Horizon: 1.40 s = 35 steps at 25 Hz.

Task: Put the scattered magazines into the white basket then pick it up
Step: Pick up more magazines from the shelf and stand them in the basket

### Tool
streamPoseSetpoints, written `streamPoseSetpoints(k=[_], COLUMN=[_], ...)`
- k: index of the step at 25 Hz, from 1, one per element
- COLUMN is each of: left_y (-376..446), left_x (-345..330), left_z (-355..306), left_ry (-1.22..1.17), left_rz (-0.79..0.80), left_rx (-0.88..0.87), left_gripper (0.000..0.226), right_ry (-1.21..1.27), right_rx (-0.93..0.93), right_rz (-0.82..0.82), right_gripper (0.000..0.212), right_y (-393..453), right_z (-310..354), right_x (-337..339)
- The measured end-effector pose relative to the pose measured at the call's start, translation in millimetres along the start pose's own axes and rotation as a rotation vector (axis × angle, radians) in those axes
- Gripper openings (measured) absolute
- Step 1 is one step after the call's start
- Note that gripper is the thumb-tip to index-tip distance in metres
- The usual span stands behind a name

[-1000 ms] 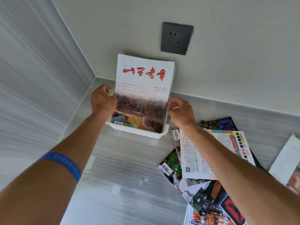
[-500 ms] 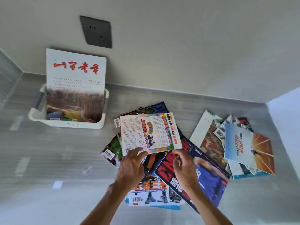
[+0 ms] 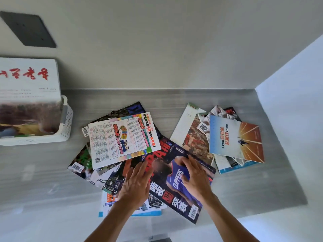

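Note:
The white perforated basket [image 3: 67,123] stands at the left against the wall, with a white magazine with red characters [image 3: 29,81] upright inside it. Several magazines lie overlapping in the middle of the grey surface. On top of that pile are a white, text-covered magazine [image 3: 122,137] and a dark basketball magazine [image 3: 174,194]. My left hand [image 3: 136,184] rests flat on the basketball magazine's left side, fingers spread. On the same cover, near its upper right edge, is my right hand [image 3: 195,177] with fingers bent. Neither hand has lifted anything.
A second pile of magazines lies to the right, topped by a blue and orange cover [image 3: 236,138]. A dark wall socket [image 3: 29,30] sits above the basket. A white side wall [image 3: 288,119] closes the right side of the grey surface [image 3: 43,172].
Both hands let go of the red-lettered magazine, now left standing in the basket. They came down to the middle pile, then shifted from the white text magazine onto the basketball cover.

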<state>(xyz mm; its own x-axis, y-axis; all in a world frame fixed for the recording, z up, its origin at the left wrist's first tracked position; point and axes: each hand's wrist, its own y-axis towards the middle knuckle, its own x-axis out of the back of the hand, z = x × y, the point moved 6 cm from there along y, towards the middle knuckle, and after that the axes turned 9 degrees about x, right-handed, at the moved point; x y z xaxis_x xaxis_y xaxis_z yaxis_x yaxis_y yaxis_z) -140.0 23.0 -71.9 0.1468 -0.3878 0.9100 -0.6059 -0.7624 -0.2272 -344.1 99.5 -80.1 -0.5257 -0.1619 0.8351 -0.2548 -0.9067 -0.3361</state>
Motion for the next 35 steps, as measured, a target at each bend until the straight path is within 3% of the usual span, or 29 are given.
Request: streamPoseSetpoints(k=[2, 5, 8, 10, 12, 15, 17, 20, 22, 24, 28, 31, 35], left_y=[10.6, 35.2, 51.5, 52.1, 48.7, 36.5, 17.4, -19.8, -36.1, -42.7, -39.8, -30.5, -22.1], left_x=[-7.2, -20.7, -40.6, -49.2, -46.9, -29.6, -15.5, -6.5, -2.5, 3.8, 7.3, 13.4, 21.5], left_z=[-21.7, -50.0, -50.3, -45.0, -41.7, -28.4, -10.6, 10.7, 26.5, 44.5, 71.6, 81.0, 86.1], left_ry=[0.032, 0.105, 0.163, 0.145, 0.115, 0.002, -0.059, -0.034, -0.033, -0.063, -0.077, -0.108, -0.067], left_rz=[-0.044, -0.006, 0.098, 0.180, 0.217, 0.139, 0.062, -0.076, -0.148, -0.174, -0.102, -0.123, -0.072], left_rx=[-0.021, 0.066, 0.200, 0.224, 0.198, 0.236, 0.323, 0.258, 0.273, 0.386, 0.478, 0.568, 0.552], left_gripper=[0.066, 0.069, 0.085, 0.092, 0.094, 0.081, 0.072, 0.051, 0.047, 0.062, 0.082, 0.069, 0.057], right_ry=[0.077, -0.018, -0.126, -0.085, -0.124, -0.250, -0.188, -0.193, -0.061, 0.143, 0.221, 0.360, 0.201], right_rx=[-0.006, -0.111, -0.374, -0.451, -0.393, -0.105, 0.006, -0.107, -0.117, -0.063, -0.082, -0.141, -0.138], right_rz=[-0.130, -0.274, -0.143, -0.005, -0.002, -0.131, -0.078, -0.017, 0.050, 0.096, -0.167, -0.275, -0.364], right_gripper=[0.059, 0.069, 0.093, 0.104, 0.092, 0.066, 0.073, 0.090, 0.071, 0.036, 0.033, 0.024, 0.032], right_y=[2.3, 11.5, 19.1, 17.0, 12.5, 3.7, -0.9, 7.2, 17.4, 22.6, 26.0, 35.7, 45.5], right_z=[-18.0, -61.4, -121.6, -145.6, -144.3, -100.4, -71.1, -59.0, -57.5, -56.5, -70.5, -76.9, -59.0], right_x=[23.6, 64.6, 83.6, 75.7, 64.6, 43.4, 22.6, 21.7, 28.1, 30.8, 65.0, 88.1, 98.4])
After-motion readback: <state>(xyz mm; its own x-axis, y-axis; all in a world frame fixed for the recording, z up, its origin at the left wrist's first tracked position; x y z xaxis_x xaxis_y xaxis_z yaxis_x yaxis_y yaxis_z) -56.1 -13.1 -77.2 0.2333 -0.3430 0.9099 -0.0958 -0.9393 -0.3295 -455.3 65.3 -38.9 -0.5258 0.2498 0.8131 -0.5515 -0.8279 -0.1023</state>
